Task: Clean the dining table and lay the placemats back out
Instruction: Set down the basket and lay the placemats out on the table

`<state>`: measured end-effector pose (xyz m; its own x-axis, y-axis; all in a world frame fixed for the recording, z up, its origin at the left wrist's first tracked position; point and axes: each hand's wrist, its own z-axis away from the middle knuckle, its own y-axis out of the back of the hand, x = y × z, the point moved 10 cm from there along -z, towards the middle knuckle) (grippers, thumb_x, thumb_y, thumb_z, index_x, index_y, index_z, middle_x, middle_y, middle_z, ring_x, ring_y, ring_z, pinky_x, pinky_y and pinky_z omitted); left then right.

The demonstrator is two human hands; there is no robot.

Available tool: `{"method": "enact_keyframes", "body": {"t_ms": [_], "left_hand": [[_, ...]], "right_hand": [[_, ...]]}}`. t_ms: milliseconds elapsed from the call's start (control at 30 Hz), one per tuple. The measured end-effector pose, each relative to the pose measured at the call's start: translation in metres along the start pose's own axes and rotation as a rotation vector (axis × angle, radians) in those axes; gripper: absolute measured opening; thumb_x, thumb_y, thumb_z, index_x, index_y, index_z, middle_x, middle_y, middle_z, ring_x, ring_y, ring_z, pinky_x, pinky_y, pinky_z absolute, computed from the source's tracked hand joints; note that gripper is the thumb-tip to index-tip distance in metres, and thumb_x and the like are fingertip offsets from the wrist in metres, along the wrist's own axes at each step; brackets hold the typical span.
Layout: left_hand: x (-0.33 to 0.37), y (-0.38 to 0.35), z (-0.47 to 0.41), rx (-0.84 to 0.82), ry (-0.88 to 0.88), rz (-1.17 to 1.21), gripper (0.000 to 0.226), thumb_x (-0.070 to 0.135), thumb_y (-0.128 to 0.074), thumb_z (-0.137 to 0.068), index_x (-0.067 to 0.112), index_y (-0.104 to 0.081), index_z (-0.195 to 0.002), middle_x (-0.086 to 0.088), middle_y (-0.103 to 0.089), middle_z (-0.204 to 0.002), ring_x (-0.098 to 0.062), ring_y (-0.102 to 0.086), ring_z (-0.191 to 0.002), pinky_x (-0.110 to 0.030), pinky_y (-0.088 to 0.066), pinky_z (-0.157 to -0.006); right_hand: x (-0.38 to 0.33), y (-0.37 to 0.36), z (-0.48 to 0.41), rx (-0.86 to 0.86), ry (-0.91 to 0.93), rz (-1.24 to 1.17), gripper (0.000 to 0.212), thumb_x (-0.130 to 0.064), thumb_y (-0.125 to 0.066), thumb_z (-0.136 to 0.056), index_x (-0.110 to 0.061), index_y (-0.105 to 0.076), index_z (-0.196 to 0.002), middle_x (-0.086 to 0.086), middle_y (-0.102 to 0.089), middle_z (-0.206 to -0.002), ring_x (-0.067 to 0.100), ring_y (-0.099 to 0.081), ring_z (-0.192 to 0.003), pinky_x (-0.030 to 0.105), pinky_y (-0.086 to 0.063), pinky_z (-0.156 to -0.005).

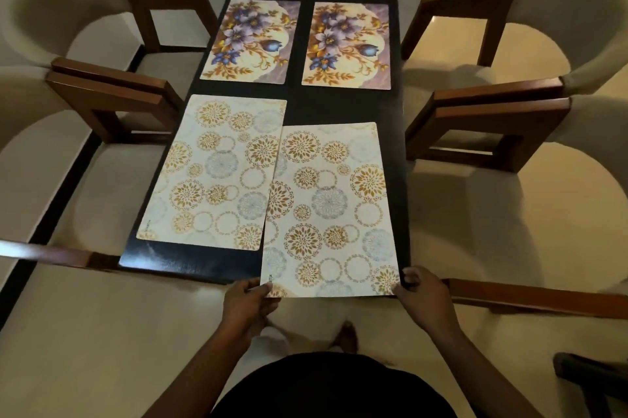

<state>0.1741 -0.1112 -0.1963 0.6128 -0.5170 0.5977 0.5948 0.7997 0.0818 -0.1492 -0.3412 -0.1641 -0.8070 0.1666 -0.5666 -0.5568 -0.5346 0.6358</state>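
A dark dining table [343,105] carries two floral purple-and-cream placemats at its far end, one on the left [251,40] and one on the right [348,45]. Nearer lie two cream placemats with gold and grey circles. The left one [214,173] lies flat. The right one [329,210] overlaps the left one's right edge and overhangs the table's near edge. My left hand [249,302] pinches its near left corner. My right hand [421,295] grips its near right corner.
Two wooden chairs with pale cushions stand on the left [112,101] and two on the right [489,125], close against the table. Another wooden chair rail [537,298] runs by my right hand. Pale floor lies around.
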Motion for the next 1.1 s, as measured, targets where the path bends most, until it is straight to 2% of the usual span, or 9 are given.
{"method": "enact_keyframes", "body": {"t_ms": [67,133,267,400,467,733,867,967,1100], "left_hand": [[0.0,-0.002,0.001,0.008,-0.001,0.035,0.015,-0.007,-0.063,-0.099,-0.007,-0.066,-0.114,-0.031,-0.072,-0.11,-0.034,-0.069,-0.077,-0.029,-0.064,-0.057],[0.0,-0.003,0.001,0.017,0.009,0.072,0.024,-0.011,-0.062,-0.098,-0.009,-0.066,-0.121,-0.03,-0.073,-0.11,-0.035,-0.069,-0.079,-0.03,-0.066,-0.06],[0.002,-0.002,0.002,-0.001,0.053,0.179,0.032,-0.014,-0.061,-0.095,-0.007,-0.066,-0.126,-0.025,-0.076,-0.102,-0.035,-0.072,-0.081,-0.029,-0.065,-0.058],[0.009,-0.003,0.007,-0.042,0.057,0.187,0.033,-0.015,-0.06,-0.095,-0.006,-0.066,-0.126,-0.028,-0.076,-0.109,-0.032,-0.076,-0.073,-0.028,-0.064,-0.057],[0.012,-0.003,0.009,-0.051,0.043,0.17,0.033,-0.014,-0.061,-0.094,-0.005,-0.066,-0.125,-0.029,-0.077,-0.105,-0.032,-0.077,-0.07,-0.03,-0.065,-0.059],[0.016,-0.017,0.023,-0.087,0.02,0.176,0.031,-0.013,-0.062,-0.094,-0.004,-0.069,-0.123,-0.029,-0.078,-0.104,-0.038,-0.073,-0.082,-0.033,-0.067,-0.064],[0.03,-0.04,0.029,-0.14,-0.014,0.172,0.025,-0.012,-0.063,-0.095,-0.001,-0.071,-0.115,-0.025,-0.079,-0.097,-0.031,-0.074,-0.068,-0.032,-0.066,-0.063],[0.053,-0.054,0.027,-0.15,-0.074,0.171,0.021,-0.014,-0.064,-0.094,0.004,-0.07,-0.105,-0.016,-0.08,-0.084,-0.031,-0.071,-0.065,-0.031,-0.066,-0.062],[0.079,-0.062,0.013,-0.129,-0.127,0.168,0.022,-0.014,-0.065,-0.095,0.005,-0.069,-0.103,-0.017,-0.076,-0.093,-0.029,-0.071,-0.071,-0.027,-0.065,-0.059]], "right_hand": [[0.003,0.001,-0.001,-0.01,-0.01,-0.034,0.045,-0.024,-0.08,-0.091,-0.011,-0.066,-0.131,0.004,-0.07,-0.119,0.018,-0.063,-0.103,0.029,-0.043,-0.083],[0.004,0.001,-0.001,-0.015,-0.022,-0.085,0.043,-0.025,-0.08,-0.091,-0.012,-0.066,-0.129,0.0,-0.068,-0.11,0.015,-0.061,-0.098,0.029,-0.043,-0.082],[-0.001,-0.002,-0.005,-0.034,-0.018,-0.212,0.024,-0.026,-0.077,-0.094,-0.014,-0.071,-0.114,-0.003,-0.072,-0.105,0.012,-0.067,-0.093,0.023,-0.048,-0.069],[-0.002,-0.021,-0.004,-0.155,-0.163,-0.661,0.012,-0.009,-0.067,-0.101,-0.006,-0.071,-0.111,0.01,-0.077,-0.109,0.022,-0.074,-0.094,0.03,-0.063,-0.066],[-0.007,-0.021,-0.003,-0.146,-0.164,-0.756,0.011,-0.002,-0.064,-0.101,-0.005,-0.071,-0.108,0.012,-0.077,-0.106,0.025,-0.075,-0.091,0.034,-0.065,-0.069],[-0.012,0.015,0.001,0.023,-0.03,-0.818,0.023,0.005,-0.065,-0.098,-0.002,-0.072,-0.118,0.01,-0.081,-0.099,0.031,-0.077,-0.091,0.033,-0.065,-0.068],[-0.013,0.043,0.002,0.091,0.028,-0.81,0.021,0.004,-0.066,-0.097,-0.002,-0.074,-0.115,0.011,-0.081,-0.099,0.028,-0.078,-0.089,0.033,-0.066,-0.069],[-0.014,0.051,-0.004,0.104,0.027,-0.84,0.022,0.002,-0.065,-0.098,-0.003,-0.074,-0.117,0.011,-0.081,-0.102,0.029,-0.079,-0.092,0.034,-0.066,-0.071],[-0.02,0.037,-0.023,0.081,-0.041,-0.882,0.018,0.001,-0.065,-0.099,-0.002,-0.073,-0.115,0.013,-0.08,-0.103,0.026,-0.079,-0.087,0.03,-0.064,-0.066]]}}
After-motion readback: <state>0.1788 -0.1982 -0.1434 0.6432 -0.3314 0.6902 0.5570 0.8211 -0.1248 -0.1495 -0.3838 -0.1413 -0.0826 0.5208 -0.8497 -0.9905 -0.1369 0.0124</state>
